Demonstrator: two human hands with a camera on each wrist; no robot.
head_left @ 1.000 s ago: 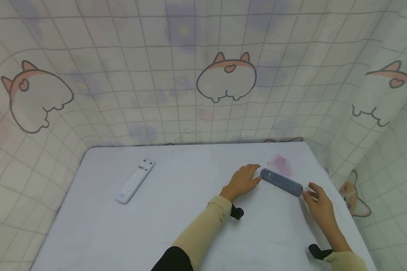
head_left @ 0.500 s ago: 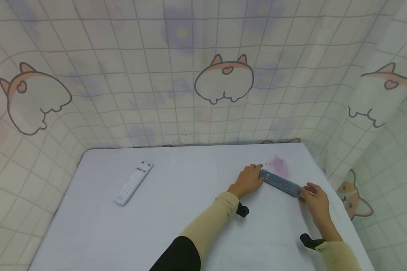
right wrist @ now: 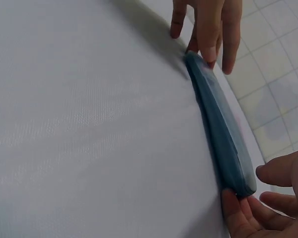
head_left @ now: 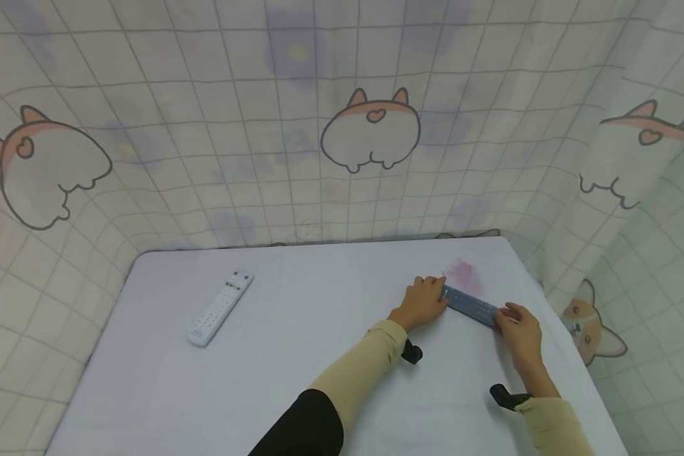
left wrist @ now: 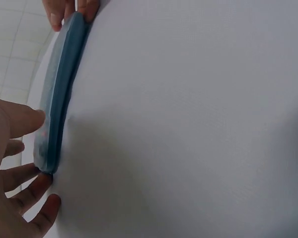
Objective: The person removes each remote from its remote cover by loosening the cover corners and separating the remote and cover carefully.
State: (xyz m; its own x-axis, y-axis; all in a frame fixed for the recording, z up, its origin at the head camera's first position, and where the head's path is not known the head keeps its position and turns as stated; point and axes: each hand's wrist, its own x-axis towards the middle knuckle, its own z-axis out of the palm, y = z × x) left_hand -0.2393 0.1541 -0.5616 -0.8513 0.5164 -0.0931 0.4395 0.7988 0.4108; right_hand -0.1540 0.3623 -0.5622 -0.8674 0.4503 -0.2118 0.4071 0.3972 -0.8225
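A dark blue-grey remote control (head_left: 470,306) lies slantwise at the right of the white table, between both hands. My left hand (head_left: 424,302) holds its far-left end; in the left wrist view the thumb (left wrist: 27,120) lies over the top face and the fingers (left wrist: 32,191) curl at the end. My right hand (head_left: 521,332) holds the opposite end, its fingertips (right wrist: 231,201) tucked at the lower edge and the thumb (right wrist: 275,171) beside the top face. The remote's teal side (right wrist: 213,119) shows in the right wrist view. Both ends are partly hidden by fingers.
A white remote control (head_left: 221,308) lies slanted on the left of the table (head_left: 296,354). A pink stain (head_left: 463,275) marks the cloth behind the dark remote. A checked curtain (head_left: 251,145) with dog drawings encloses the table's back and sides.
My left hand has moved right onto the dark remote's end and grips it. My right hand has moved left and closed on the other end. The white remote stays on the table.
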